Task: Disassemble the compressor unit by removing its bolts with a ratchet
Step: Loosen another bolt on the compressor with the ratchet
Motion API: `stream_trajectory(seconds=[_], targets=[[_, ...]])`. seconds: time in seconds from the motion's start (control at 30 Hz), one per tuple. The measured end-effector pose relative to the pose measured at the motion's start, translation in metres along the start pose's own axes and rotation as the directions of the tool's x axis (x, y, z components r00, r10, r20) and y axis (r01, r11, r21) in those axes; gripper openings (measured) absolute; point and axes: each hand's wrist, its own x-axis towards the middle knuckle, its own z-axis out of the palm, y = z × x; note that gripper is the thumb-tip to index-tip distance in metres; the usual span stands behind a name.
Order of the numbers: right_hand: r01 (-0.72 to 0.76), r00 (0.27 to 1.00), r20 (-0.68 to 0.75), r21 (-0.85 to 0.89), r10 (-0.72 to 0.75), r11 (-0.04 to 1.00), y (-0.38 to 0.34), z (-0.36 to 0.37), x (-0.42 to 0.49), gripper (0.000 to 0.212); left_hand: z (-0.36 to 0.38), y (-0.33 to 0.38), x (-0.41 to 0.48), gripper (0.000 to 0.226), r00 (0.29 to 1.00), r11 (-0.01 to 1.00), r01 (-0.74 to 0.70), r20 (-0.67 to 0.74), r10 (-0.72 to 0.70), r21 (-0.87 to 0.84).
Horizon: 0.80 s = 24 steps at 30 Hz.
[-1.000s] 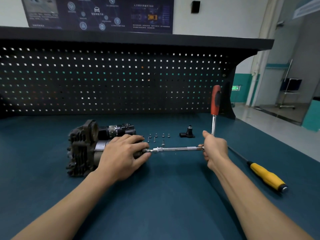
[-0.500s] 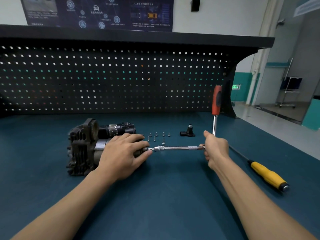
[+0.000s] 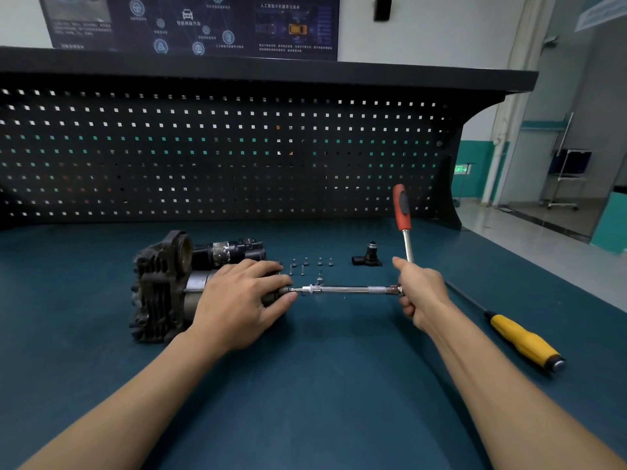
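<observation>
Ratchet on an end bolt, compressor pinned to the table.

L hand (image 3: 237,300) fingers wrap over the compressor unit (image 3: 159,286), which lies on its side left-centre on the table (image 3: 322,385). R hand (image 3: 419,293) fingers are closed round the ratchet (image 3: 402,208) near its head, red handle up, ext. bar (image 3: 349,290) level into the unit's end. Socket contact is hidden by the L hand, prob. seated. Cast body looks heavy, stiff and apt to roll, so hold the round barrel, not the fins. Loose bolts (image 3: 307,266) sit just behind the bar.
</observation>
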Motion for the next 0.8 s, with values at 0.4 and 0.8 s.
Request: stream_trajectory(seconds=[0.4, 0.8], targets=[[0.068, 0.995, -0.081, 0.039, -0.065, 0.997, 0.009, 0.008, -0.002, 0.033, 0.001, -0.003, 0.000, 0.036, 1.000, 1.000, -0.005, -0.011, 0.005, -0.025], [0.313, 0.949, -0.097, 0.220, -0.298, 0.924, 0.007, 0.018, -0.013, 0.051, -0.001, -0.024, 0.001, 0.040, 0.999, 0.997, 0.043, 0.030, -0.042, -0.062]])
